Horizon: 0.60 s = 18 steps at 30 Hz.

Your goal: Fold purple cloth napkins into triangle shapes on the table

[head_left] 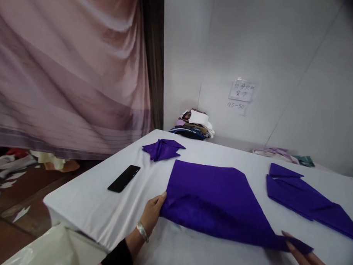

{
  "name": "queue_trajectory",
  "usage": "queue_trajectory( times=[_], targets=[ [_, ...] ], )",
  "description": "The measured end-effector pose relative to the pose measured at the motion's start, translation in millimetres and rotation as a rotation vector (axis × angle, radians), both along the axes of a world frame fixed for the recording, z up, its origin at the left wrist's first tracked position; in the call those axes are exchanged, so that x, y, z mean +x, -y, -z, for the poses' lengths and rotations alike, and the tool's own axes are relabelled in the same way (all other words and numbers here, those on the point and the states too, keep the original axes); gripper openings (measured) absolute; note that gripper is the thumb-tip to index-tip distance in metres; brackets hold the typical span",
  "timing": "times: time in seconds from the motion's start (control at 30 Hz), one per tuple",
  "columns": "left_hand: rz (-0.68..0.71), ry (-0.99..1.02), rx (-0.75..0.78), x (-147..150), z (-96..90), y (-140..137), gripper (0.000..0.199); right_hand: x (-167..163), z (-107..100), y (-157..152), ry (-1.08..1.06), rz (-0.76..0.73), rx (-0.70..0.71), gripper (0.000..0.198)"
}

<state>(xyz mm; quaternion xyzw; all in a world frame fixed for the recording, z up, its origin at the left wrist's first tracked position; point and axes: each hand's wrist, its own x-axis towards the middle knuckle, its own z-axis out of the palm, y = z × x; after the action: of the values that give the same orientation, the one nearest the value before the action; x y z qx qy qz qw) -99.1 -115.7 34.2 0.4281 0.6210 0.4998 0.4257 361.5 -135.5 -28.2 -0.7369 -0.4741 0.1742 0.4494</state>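
A purple cloth napkin (209,187) lies partly spread on the white-covered table, its near edge lifted and sagging between my hands. My left hand (154,209), with a silver bangle at the wrist, pinches the napkin's left edge. At the near right corner, my right hand (303,258) has its fingers closed on the cloth, thumb on top; part of the hand is cut off by the frame. Beyond the napkin to the left sits a purple napkin folded into a pointed shape (163,149). More folded purple napkins (307,197) lie on the right.
A black phone (124,178) rests on the left part of the white tablecloth (84,199). Stacked cloths (194,123) stand behind the table by the wall, below a paper sign (241,91). A pink curtain (68,67) hangs at left, with scraps on the floor beneath.
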Motion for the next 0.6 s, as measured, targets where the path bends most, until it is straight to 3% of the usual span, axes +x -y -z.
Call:
queue_trajectory(
  times=[0.1,0.2,0.4,0.6],
  targets=[
    [-0.021,0.023,-0.078,-2,1.4,-7,0.057,-14,-13,8,-0.122,0.014,-0.092,0.039],
    [0.003,0.053,-0.158,-4,5.4,-12,0.063,-28,-24,11,-0.249,0.005,-0.083,0.045],
    [0.177,0.118,-0.031,-3,12.4,-15,0.053,-37,-27,9,-0.378,-0.033,-0.061,0.046],
    [0.157,0.094,-0.064,-6,21.5,-12,0.041,-33,-27,9,-0.338,-0.141,-0.041,0.04]
  ],
)
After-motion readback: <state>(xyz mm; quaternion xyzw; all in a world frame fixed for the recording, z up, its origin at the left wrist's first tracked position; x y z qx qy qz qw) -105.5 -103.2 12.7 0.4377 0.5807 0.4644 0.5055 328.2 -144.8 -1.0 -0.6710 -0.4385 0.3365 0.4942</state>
